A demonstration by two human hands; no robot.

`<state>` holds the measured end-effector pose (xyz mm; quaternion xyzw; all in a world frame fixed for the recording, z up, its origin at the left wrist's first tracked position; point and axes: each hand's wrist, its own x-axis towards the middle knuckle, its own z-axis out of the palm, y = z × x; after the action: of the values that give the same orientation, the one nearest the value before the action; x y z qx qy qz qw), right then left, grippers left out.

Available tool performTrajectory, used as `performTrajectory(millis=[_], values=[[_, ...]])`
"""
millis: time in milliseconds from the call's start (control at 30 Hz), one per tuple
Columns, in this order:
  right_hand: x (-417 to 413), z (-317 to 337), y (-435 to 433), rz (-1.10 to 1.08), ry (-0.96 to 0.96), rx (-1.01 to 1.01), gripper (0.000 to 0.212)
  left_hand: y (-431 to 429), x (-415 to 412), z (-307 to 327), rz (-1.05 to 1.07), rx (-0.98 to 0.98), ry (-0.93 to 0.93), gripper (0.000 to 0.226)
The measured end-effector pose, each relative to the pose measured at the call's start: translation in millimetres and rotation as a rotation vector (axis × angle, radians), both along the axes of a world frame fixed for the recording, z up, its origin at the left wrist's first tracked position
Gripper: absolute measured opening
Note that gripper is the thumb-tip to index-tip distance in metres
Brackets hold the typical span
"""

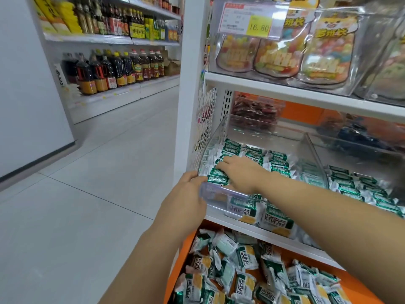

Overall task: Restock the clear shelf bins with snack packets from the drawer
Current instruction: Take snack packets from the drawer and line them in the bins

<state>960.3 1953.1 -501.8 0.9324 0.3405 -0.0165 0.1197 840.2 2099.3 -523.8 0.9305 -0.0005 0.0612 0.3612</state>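
Note:
A clear shelf bin (215,137) on the white middle shelf holds several green-and-white snack packets (278,163) standing in rows. My right hand (238,175) reaches into the bin, its fingers laid flat on the packets at the front left. My left hand (186,194) grips the bin's front left corner, thumb on top of the rim. Below the shelf, an open orange drawer (174,273) is filled with loose snack packets (247,257) of the same kind. More of these packets show through the bin's front wall.
A second clear bin (361,187) of the same packets stands to the right. On the shelf above are candy bags (326,53) behind a price tag (252,20). The tiled aisle floor (87,194) opens to the left, with bottle shelves (114,69) across it.

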Motion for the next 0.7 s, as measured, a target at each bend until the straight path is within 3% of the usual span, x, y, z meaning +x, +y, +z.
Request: performTrajectory(millis=[233,400,700], values=[[0,-1,-13,-0.042,0.107,0.201,0.062,0,1,-1,-0.004,-0.020,0.006,0.055],[-2,4,-15,0.068,0.133,0.300,0.032,-1,2,0,0.020,-0.012,-0.013,0.053],[0,-8,-9,-0.087,0.093,0.346,0.021,-1,1,-4,0.013,-0.028,-0.045,0.051]])
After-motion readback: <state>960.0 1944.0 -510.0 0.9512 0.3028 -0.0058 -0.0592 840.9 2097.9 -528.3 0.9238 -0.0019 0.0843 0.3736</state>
